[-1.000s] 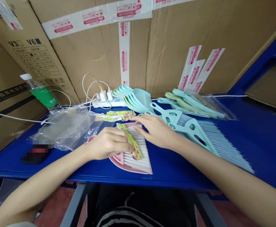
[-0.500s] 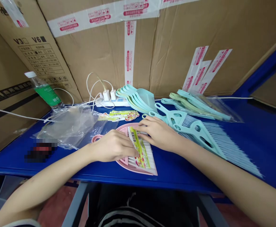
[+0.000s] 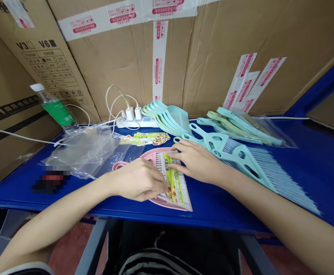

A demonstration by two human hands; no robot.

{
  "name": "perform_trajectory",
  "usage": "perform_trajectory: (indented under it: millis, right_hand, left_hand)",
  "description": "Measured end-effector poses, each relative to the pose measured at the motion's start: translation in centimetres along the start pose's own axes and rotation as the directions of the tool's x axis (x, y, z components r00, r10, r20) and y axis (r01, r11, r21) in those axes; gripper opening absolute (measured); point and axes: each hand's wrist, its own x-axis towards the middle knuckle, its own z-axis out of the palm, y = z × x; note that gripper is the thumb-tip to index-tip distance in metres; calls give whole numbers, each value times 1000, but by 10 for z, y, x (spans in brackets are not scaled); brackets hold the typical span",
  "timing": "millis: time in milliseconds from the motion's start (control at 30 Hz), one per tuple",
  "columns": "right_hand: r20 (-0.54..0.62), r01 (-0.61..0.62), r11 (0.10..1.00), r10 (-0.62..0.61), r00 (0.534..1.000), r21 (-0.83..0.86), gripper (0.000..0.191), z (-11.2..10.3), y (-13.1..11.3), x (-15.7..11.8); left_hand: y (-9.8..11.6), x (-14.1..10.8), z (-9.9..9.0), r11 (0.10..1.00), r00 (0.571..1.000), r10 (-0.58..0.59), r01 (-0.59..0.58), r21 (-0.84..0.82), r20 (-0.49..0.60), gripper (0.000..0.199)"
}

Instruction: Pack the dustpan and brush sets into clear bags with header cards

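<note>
A pink dustpan [image 3: 148, 154] lies near the table's front edge, with a white-bristled brush [image 3: 186, 191] on it. Across the bristles rests a yellow-green printed label [image 3: 175, 184]. My left hand [image 3: 142, 179] is over the dustpan's left part, its fingers curled down at the label's near left edge; what its fingertips grip, if anything, is hidden. My right hand [image 3: 194, 160] has its fingers apart, with fingertips touching the label's far right edge. Beyond it lie light blue brushes [image 3: 243, 162] with handles pointing left.
Several nested light blue dustpans [image 3: 178, 116] stand behind, beside a power strip [image 3: 146, 122]. More labels [image 3: 144, 139] lie before them. Clear bags [image 3: 83, 152] and a bottle [image 3: 58, 110] are left. Bagged dustpans [image 3: 241, 126] lie at back right, before cardboard boxes [image 3: 207, 57].
The label now lies flatter and straighter along the bristles. My left hand's fingers have curled more at its near edge. The whole view has shifted slightly.
</note>
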Motion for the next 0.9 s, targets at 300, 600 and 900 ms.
perform_trajectory:
  millis: [300, 600, 900]
  right_hand:
    - [5, 15, 1000, -15, 1000, 9, 29, 4, 1, 0]
    - [44, -11, 999, 9, 999, 47, 34, 4, 4, -1]
    - [19, -54, 998, 53, 998, 31, 35, 7, 6, -1]
  left_hand:
    - [7, 6, -1, 991, 999, 47, -50, -123, -25, 29]
    - [16, 7, 8, 984, 988, 151, -151, 93, -1, 24]
    - [11, 6, 11, 971, 990, 139, -136, 199, -2, 21]
